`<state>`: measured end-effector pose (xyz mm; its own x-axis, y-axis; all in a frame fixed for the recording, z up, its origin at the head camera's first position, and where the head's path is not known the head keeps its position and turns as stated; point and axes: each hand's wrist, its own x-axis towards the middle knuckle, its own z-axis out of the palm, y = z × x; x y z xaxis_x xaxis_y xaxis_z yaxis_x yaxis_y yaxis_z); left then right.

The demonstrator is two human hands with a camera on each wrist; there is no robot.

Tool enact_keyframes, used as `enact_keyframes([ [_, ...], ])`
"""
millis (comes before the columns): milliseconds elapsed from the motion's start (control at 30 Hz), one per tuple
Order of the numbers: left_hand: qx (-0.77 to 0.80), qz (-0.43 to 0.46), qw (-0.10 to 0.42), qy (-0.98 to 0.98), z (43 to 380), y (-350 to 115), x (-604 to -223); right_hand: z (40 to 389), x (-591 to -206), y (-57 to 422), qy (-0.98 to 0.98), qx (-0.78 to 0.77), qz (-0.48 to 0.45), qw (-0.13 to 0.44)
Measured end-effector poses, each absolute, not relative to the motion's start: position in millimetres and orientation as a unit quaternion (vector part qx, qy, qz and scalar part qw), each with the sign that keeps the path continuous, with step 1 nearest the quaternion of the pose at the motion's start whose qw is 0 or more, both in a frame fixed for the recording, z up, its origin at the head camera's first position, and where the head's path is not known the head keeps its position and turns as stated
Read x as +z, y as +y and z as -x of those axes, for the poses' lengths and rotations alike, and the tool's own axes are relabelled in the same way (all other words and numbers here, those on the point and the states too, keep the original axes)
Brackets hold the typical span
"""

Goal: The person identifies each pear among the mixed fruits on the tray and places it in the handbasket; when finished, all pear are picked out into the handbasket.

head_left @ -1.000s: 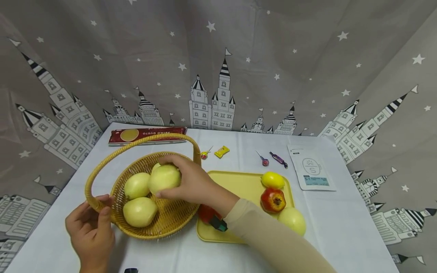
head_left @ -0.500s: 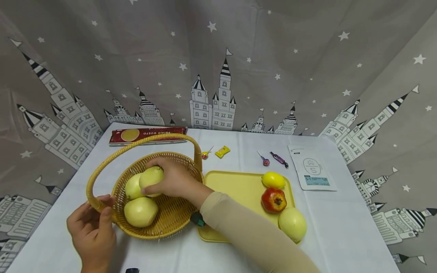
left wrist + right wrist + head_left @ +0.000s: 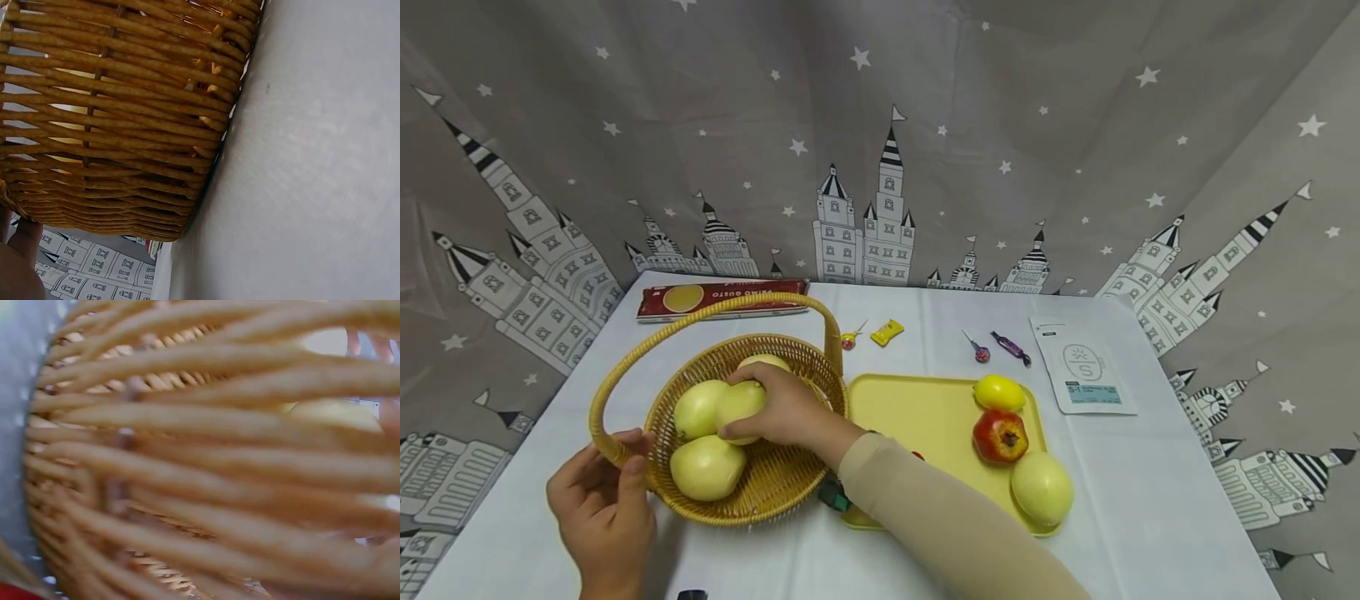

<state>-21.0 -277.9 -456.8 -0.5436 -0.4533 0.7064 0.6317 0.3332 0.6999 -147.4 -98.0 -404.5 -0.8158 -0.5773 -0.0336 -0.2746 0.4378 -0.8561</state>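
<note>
In the head view, my left hand (image 3: 604,508) grips the wicker basket (image 3: 760,510) at the left foot of its arched handle (image 3: 658,354). My right hand (image 3: 786,408) reaches inside over the right rim, thumb and fingers round a pale yellow-green fruit (image 3: 739,408). That fruit sits close against two similar fruits, one pale fruit (image 3: 698,410) behind left and another pale fruit (image 3: 707,468) in front. Part of a further pale fruit (image 3: 765,363) shows behind the hand. The left wrist view has the basket's woven side (image 3: 125,125) near the fingers (image 3: 25,240); weave fills most of the right wrist view.
Right of the basket lies a yellow tray (image 3: 917,400) bearing a lemon (image 3: 1000,393), a red pomegranate-like fruit (image 3: 1000,437) and a pale round fruit (image 3: 1042,488). A dark green item (image 3: 833,493) is partly hidden by the sleeve. Behind are a red box (image 3: 722,298), sweets (image 3: 887,332) and a white pouch (image 3: 1084,367).
My right hand has moved left and slightly down inside the basket, carrying the pale fruit against the others. Another pale fruit now shows behind it. The left hand stays at the handle.
</note>
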Motion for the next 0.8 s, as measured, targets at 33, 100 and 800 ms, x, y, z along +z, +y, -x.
enact_keyframes([
  [33, -0.576, 0.069, 0.474, -0.662, 21.0, -277.7, -457.1, 147.0, -406.1, -96.7, 0.835, -0.46, 0.256, 0.162],
  [100, -0.578, 0.07, 0.475, -0.66, 21.0, -277.6, -457.4, 146.1, -409.3, -94.4, 0.841, -0.448, 0.257, 0.157],
  [800, -0.571, 0.052, 0.47, -0.671, 20.3, -276.7, -456.7, 144.4, -368.5, -43.8, 0.74, -0.599, 0.257, 0.165],
])
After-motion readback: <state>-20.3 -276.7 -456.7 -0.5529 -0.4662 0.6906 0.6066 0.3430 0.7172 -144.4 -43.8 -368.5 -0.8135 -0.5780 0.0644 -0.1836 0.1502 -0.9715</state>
